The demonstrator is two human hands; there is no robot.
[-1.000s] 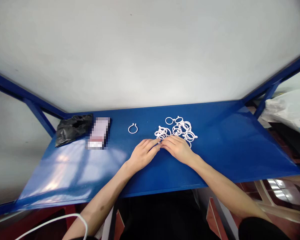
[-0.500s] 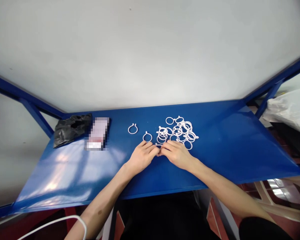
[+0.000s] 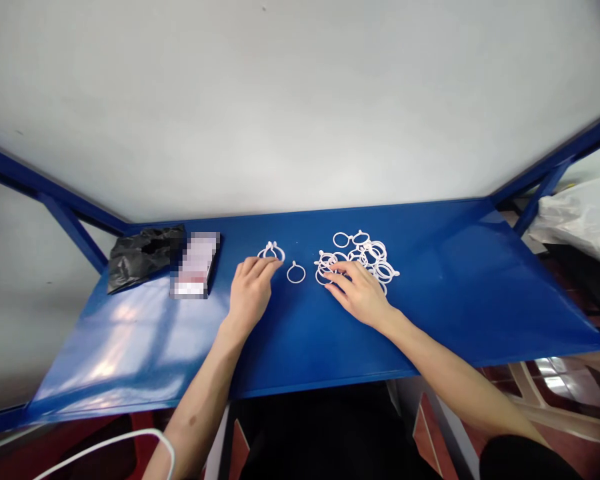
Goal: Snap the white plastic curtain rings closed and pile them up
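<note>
My left hand [image 3: 251, 288] is closed in a pinch on a white plastic ring [image 3: 283, 253], which resembles a curtain ring with small knobs. It overlaps another white ring [image 3: 260, 253], partly hidden behind my fingers. Right of that hand a single closed ring [image 3: 296, 274] lies flat on the blue tabletop. My right hand [image 3: 361, 293] reaches over the near side of a loose pile of white rings [image 3: 379, 251]. Its thumb and forefinger are apart, beside a ring [image 3: 319, 276] at the pile's left edge. The hand covers part of the pile.
The blue table [image 3: 300, 347] has a pale wall behind it. On its left lie a crumpled black plastic bag [image 3: 143, 259] and a blurred-out phone-like object [image 3: 196, 265]. Blue frame bars rise at both sides. A clear plastic bag [image 3: 580, 217] sits beyond the right edge.
Both hands were together at the pile's near left edge. My left hand has moved left with a ring to the ring lying there; my right hand has moved onto the pile, its fingers parting.
</note>
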